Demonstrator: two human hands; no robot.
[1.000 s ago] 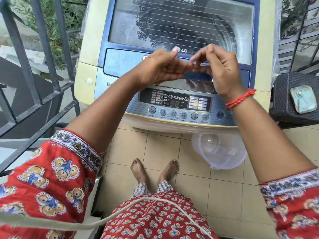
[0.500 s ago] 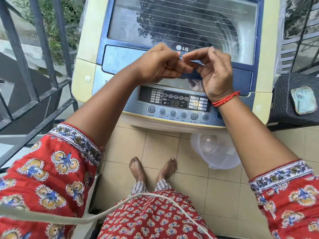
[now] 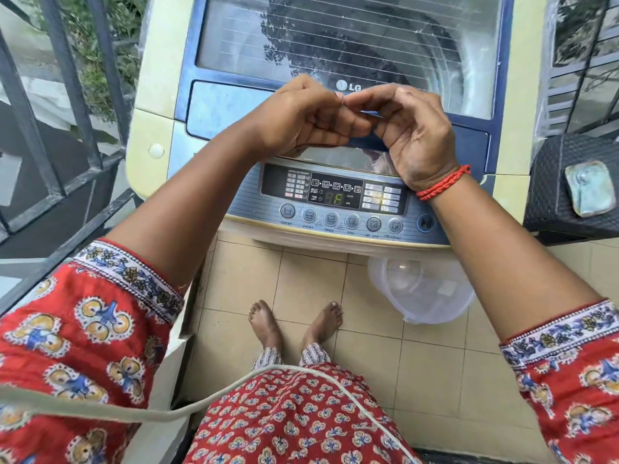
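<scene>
A top-loading washing machine [image 3: 160, 78] stands in front of me with its blue-framed transparent lid [image 3: 335, 38] closed. Its control panel [image 3: 335, 199] has a lit display and a row of round buttons. My left hand [image 3: 301, 118] and my right hand [image 3: 412, 128] hover together just above the lid's front edge. The fingers of both are curled and the fingertips of the two hands touch each other. I see no object between them. A red thread band circles my right wrist [image 3: 442, 184].
A metal railing [image 3: 67, 95] runs along the left. At the right, a black woven stand [image 3: 569, 162] carries a pale green block [image 3: 589, 189]. A clear plastic tub [image 3: 422, 289] lies on the tiled floor near my bare feet [image 3: 294, 323]. A white cord [image 3: 167, 413] crosses my lap.
Both hands have drawn closer together and curled tighter, the right hand's fingers folding down toward the left hand's. The view has tilted slightly downward.
</scene>
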